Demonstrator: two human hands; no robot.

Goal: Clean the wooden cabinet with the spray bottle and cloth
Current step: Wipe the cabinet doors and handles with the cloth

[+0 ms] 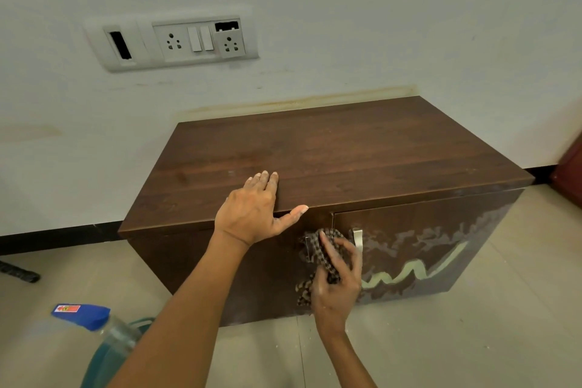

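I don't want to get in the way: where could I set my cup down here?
The cabinet top is bare behind and right of the left hand. Its front is crowded: the right hand grips the cloth by the handle.

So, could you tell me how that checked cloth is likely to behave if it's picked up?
Probably floppy: the checked cloth bunches in the right hand and a tail droops below. Likely light, held by curled fingers alone.
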